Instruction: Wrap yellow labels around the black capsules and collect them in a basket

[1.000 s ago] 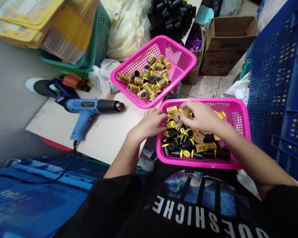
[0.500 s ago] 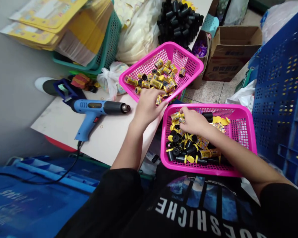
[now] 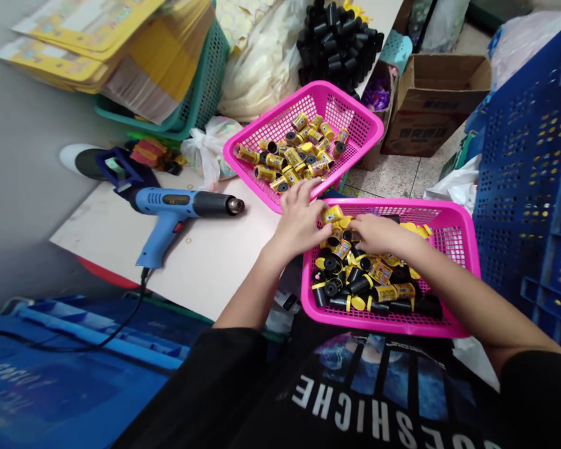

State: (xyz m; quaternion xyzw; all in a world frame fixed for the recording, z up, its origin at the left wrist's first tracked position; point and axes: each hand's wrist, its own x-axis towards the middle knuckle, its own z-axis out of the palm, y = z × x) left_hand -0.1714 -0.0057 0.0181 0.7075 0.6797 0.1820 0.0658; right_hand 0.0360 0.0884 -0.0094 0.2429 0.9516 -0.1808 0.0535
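My left hand is over the left rim of the near pink basket, fingers spread, next to a yellow-wrapped canister. I see nothing held in it. Inside that basket my right hand reaches down among black canisters, yellow lids and printed wraps. Its fingertips are partly hidden in the pile, so its grip cannot be made out. Beyond my left hand, the far pink basket holds several yellow-wrapped canisters.
A blue heat gun lies on the white table, its cord running left. Behind are a green basket of yellow cards and a heap of black canisters. A cardboard box and blue crates stand right.
My left hand has moved from the far basket toward the near one, and its fingers are spread. More canisters show in the far basket. My right hand has shifted slightly right and down.
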